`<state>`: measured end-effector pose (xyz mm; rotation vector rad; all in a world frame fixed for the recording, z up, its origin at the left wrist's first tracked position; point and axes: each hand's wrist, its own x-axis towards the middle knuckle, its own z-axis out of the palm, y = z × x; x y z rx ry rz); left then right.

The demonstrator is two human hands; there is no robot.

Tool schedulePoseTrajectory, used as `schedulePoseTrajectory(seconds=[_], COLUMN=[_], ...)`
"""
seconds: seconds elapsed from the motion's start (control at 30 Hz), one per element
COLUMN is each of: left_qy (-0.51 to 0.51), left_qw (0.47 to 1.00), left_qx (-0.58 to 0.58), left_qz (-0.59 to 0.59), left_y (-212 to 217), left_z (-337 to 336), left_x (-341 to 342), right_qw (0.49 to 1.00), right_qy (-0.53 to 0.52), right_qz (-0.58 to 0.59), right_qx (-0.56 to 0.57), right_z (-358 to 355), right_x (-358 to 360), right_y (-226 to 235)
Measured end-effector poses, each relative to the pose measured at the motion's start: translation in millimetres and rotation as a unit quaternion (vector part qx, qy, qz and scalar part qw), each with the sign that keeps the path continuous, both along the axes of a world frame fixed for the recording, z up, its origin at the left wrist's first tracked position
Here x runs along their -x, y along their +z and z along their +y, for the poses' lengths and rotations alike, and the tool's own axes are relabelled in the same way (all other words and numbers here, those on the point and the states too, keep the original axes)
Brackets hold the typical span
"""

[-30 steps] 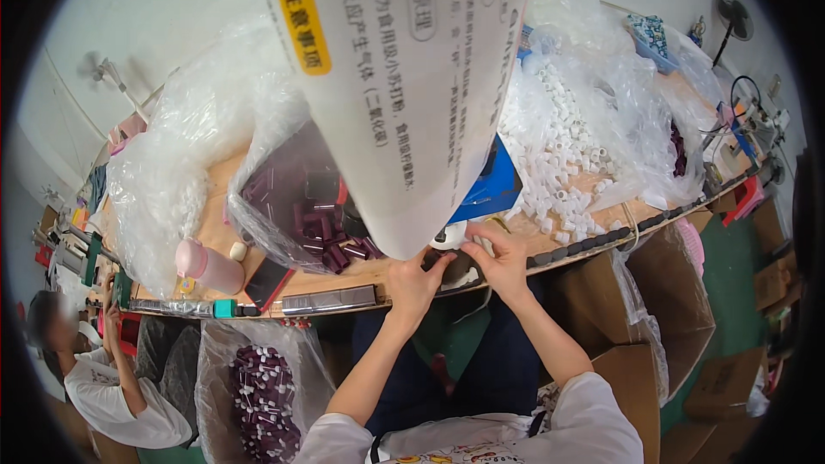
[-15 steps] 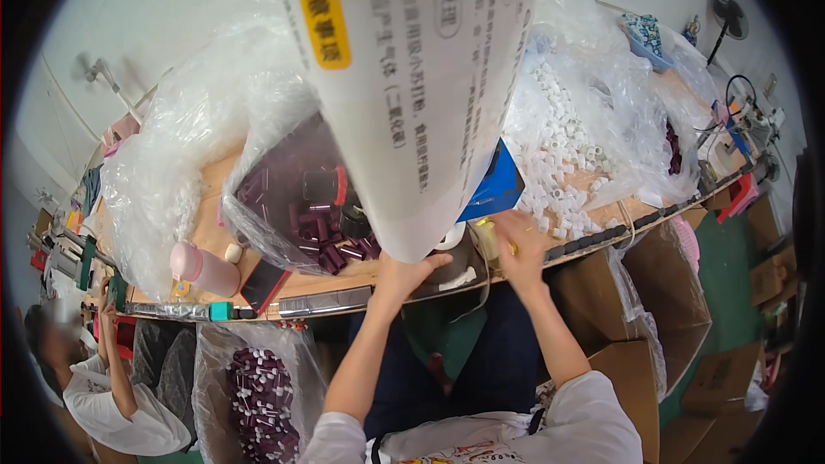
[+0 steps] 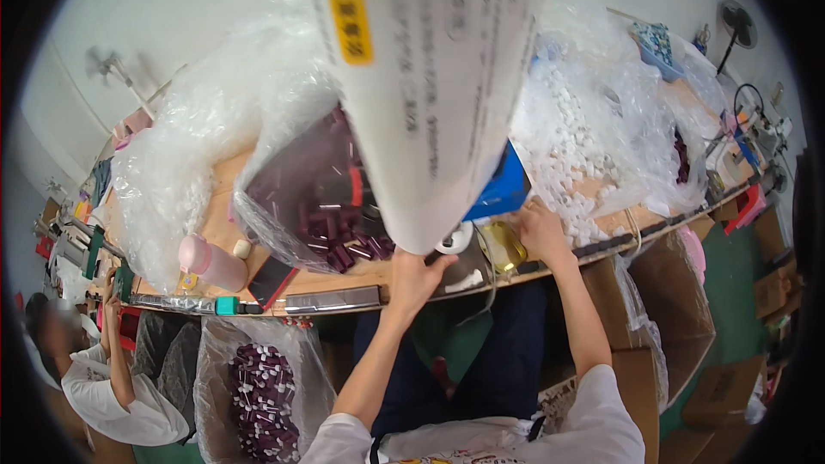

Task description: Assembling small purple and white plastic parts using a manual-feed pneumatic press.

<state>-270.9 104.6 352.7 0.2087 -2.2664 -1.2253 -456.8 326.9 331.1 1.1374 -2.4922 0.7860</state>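
Note:
A tall white printed cylinder [image 3: 430, 103] with a yellow patch fills the upper middle, close in front of me. My left hand [image 3: 417, 283] is at its lower end; the thumb points right, and the cylinder hides the other fingers. My right hand [image 3: 543, 232] is beside the lower corner of a blue box [image 3: 503, 189], fingers bent and close together; I cannot make out what they hold. A clear yellow round thing [image 3: 503, 247] lies left of that hand. Between the hands sit a white ring-shaped part [image 3: 455, 241] and a small white piece [image 3: 466, 282].
Dark purple tubes [image 3: 344, 241] spill from a plastic bag on the left. White caps [image 3: 584, 167] are heaped at right. A pink bottle [image 3: 213, 264] and a phone [image 3: 272, 283] are near the edge. Below hangs a bag of capped tubes [image 3: 265, 395]. Another person [image 3: 129, 395] works at far left.
My right hand has moved off the yellow round thing, up and right to beside the blue box. My left hand stays by the cylinder's lower end. The whole view has shifted slightly.

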Motion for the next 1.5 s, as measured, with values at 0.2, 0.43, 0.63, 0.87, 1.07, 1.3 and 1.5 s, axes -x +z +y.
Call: schedulePoseTrajectory(seconds=[0.2,0.43,0.63,0.87,1.07,1.3,1.5], left_qy=[0.025,0.048,0.347,0.361,0.257,0.195,0.164], left_qw=[0.998,0.998,0.86,0.894,0.91,0.946,0.958], left_qx=[-0.03,-0.039,0.071,0.199,0.302,0.23,0.205], left_qz=[0.039,0.016,-0.368,-0.177,-0.122,-0.122,-0.115], left_y=[-17.0,18.2,10.8,6.9,-26.4,-32.7,-22.9], left_z=[10.6,3.7,-82.0,-148.5,-216.2,-236.3,-234.0], left_x=[-2.6,-22.8,-227.3,-251.4,-137.9,-122.0,-117.6], right_qw=[0.998,0.985,0.861,0.932,0.916,0.956,0.952], right_qy=[0.019,-0.016,0.067,0.135,0.134,0.122,0.112], right_qz=[0.047,-0.049,-0.362,-0.276,-0.331,-0.19,-0.212], right_qx=[-0.045,0.163,0.352,0.193,0.183,0.185,0.192], right_z=[-5.5,-16.2,-54.8,-77.3,-88.1,-85.9,-84.2], right_x=[7.4,-9.1,-60.8,-89.5,-79.3,-88.0,-86.6], right_y=[-7.8,-26.4,6.0,23.8,-2.8,-13.9,-17.8])
